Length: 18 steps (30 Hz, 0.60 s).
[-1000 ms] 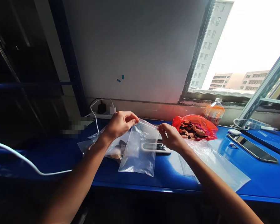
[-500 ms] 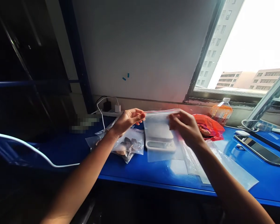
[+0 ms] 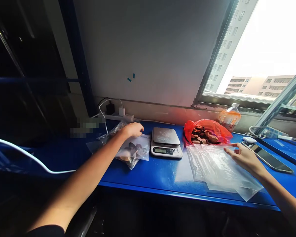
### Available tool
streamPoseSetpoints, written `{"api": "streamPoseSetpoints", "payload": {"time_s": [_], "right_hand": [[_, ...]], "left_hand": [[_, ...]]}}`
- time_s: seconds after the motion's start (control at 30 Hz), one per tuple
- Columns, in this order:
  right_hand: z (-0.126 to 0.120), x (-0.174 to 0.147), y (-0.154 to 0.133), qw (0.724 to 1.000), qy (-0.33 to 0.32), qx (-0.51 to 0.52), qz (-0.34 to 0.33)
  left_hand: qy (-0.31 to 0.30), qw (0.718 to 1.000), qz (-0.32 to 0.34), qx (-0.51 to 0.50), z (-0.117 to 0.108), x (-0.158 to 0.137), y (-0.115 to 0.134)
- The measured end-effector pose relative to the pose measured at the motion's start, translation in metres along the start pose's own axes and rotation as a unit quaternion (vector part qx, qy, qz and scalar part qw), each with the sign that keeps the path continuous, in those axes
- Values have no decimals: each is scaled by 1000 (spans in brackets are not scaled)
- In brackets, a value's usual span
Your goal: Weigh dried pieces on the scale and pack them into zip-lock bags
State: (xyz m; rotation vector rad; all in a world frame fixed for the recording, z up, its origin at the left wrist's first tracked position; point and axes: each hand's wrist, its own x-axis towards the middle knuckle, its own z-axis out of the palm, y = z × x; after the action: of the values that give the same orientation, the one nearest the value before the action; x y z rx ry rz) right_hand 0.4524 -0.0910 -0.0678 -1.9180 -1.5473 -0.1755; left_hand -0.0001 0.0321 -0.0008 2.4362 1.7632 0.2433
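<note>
My left hand point(image 3: 135, 129) is over the clear bags of brown dried pieces point(image 3: 135, 148) on the left. Its fingers are loosely bent and partly apart, with nothing visible in them; some fingertips are hidden. My right hand point(image 3: 244, 156) reaches to the top edge of the flat clear zip bags point(image 3: 217, 168), thumb and finger close together at that edge. Between the hands stands a white kitchen scale point(image 3: 166, 143), with nothing on its metal plate and its display lit. Behind the flat bags, a red plastic bag point(image 3: 189, 126) gapes, showing brown dried pieces inside.
Everything lies on a blue table point(image 3: 160, 177). At the right are a phone point(image 3: 273, 158), a white case point(image 3: 249, 140) and an orange-labelled bottle point(image 3: 229, 117). A charger point(image 3: 122, 111) on a power strip feeds a white cable at the back left.
The zip bag stretched between both hands over the scale is gone from there, uncovering the scale. My right hand has moved right to the flat bags; my left stays near the filled bags.
</note>
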Motion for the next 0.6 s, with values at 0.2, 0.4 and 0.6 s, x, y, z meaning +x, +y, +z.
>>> {"api": "streamPoseSetpoints", "payload": {"time_s": [0.2, 0.4, 0.6], "right_hand": [[-19, 28, -30, 987, 17, -149, -56], [-20, 30, -130, 987, 54, -33, -149], [30, 23, -209, 958, -32, 64, -279]], "left_hand": [[-6, 998, -6, 62, 2, -6, 4], [11, 997, -7, 72, 1, -12, 14], [26, 997, -5, 68, 12, -12, 0]]}}
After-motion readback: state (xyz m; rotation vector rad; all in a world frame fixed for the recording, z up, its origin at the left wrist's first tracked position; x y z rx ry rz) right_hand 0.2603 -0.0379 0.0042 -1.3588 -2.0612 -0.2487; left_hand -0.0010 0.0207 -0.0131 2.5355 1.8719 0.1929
